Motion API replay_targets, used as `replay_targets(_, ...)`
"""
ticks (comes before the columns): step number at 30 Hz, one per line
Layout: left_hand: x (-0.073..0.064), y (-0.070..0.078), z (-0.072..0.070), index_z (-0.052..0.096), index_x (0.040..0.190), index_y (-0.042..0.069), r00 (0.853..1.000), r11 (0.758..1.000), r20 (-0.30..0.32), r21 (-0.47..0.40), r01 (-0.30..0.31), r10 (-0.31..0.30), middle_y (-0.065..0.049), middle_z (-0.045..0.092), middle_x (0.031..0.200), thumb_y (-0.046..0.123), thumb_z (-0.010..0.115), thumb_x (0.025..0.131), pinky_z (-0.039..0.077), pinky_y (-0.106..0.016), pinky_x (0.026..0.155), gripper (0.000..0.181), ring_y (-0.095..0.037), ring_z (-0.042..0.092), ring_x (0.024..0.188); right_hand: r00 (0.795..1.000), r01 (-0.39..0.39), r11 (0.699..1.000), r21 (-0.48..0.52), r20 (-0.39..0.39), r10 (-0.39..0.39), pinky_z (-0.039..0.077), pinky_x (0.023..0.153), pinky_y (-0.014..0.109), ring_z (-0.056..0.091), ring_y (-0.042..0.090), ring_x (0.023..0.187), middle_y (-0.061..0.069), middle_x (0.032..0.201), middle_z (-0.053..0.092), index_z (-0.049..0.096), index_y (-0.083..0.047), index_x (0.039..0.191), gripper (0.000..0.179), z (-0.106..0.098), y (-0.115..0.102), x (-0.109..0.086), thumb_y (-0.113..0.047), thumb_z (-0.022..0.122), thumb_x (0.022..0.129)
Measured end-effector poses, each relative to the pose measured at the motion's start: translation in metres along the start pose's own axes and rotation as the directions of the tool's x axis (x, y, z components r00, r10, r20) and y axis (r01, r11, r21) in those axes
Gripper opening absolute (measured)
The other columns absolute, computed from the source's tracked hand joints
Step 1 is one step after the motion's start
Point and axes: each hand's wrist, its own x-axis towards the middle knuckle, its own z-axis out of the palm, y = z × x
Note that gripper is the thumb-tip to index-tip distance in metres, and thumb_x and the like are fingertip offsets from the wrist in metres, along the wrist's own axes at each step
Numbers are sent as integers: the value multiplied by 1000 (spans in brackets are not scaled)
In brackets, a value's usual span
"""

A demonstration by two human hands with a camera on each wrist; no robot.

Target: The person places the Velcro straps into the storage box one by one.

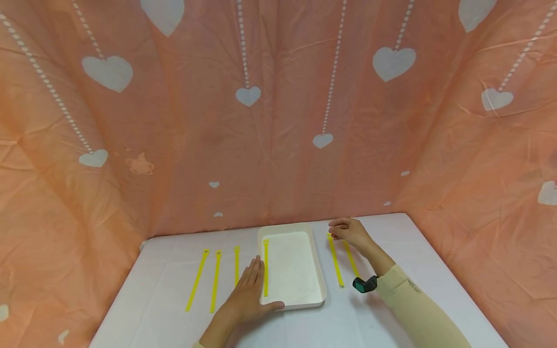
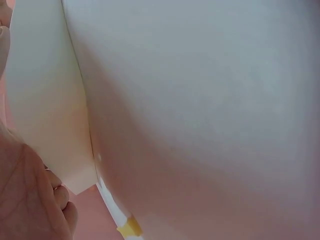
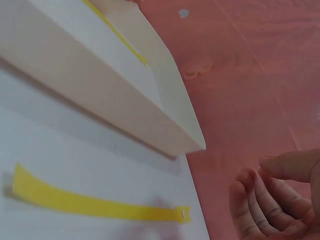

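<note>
Scanning from the left, locate three yellow straps [image 1: 215, 281] on the white table [image 1: 143, 299], slotted heads at the far end; the third runs partly behind the left hand [image 1: 249, 296]. This hand lies flat along the left edge of the white tray [image 1: 291, 270], fingers straight, thumb spread, gripping nothing. One yellow strap [image 1: 266, 270] lies inside the tray, beside its left wall. To the right, the right hand [image 1: 353, 233], fingers loosely bent, thumb near fingertips, nothing visible between them, hovers over two further straps [image 1: 335, 261]. Detail on the beige sleeve [image 1: 422, 309] is too small to read.
</note>
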Motion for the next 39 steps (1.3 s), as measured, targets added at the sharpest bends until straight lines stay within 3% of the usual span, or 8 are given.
replay_targets(3,1,-2,1,16,167,-11,1000,1000,-9,-19,-5,4,-26,10,177,74,71,89,18,-55,133,128,-40,11,165,1000,6,1000,-3,-16,-6,62,97,52,75,40,102,28,115,74,64,16,130,35,-6,4,-3,-5,71,103)
replay_targets(5,2,-6,5,16,167,-9,1000,999,-24,-40,-3,2,-24,10,178,78,70,88,9,-47,135,130,-39,9,165,1000,7,1000,-12,-26,-7,63,95,50,76,37,100,27,113,75,64,16,129,35,-9,8,-4,-5,71,102)
replay_targets(10,6,-17,18,15,169,-5,999,999,-53,-42,1,-3,-18,8,180,85,67,84,3,-41,135,134,-35,8,166,999,5,999,-38,-48,-6,65,90,47,76,30,94,28,113,75,64,16,128,35,-16,14,-9,-6,71,102)
replay_targets(12,5,-15,14,16,168,-7,999,999,-45,-37,-1,-1,-20,9,179,81,69,85,11,-50,135,133,-37,9,166,998,-14,999,-49,-67,11,65,87,44,76,29,93,28,114,75,65,15,128,35,-19,16,-10,-7,71,102)
replay_targets(20,2,-2,-2,14,168,-9,1000,1000,17,-4,13,-13,-23,6,179,78,69,89,15,-55,134,130,-38,7,166,992,-52,993,-110,-121,39,65,79,35,74,29,91,24,109,76,67,13,125,31,-27,23,-13,-7,71,102)
replay_targets(28,2,1,0,15,166,-12,1000,1000,8,-21,-7,7,-27,8,177,75,72,89,16,-57,133,129,-41,9,165,985,-99,986,-136,-156,77,61,69,29,71,17,81,19,101,76,69,11,120,26,-33,39,-14,-8,71,102)
replay_targets(35,3,-3,3,14,167,-10,1000,1000,-9,-24,-12,12,-26,6,178,77,69,89,14,-57,133,130,-41,7,165,982,-113,986,-119,-164,92,60,69,28,70,17,79,18,98,75,69,11,119,24,-32,43,-14,-5,70,102)
replay_targets(39,4,-7,10,15,166,-12,998,997,-38,-56,-43,41,-28,8,177,78,68,89,7,-53,135,130,-44,9,164,983,-118,987,-110,-156,100,61,71,27,71,17,80,16,97,74,68,12,120,25,-31,45,-14,-5,70,102)
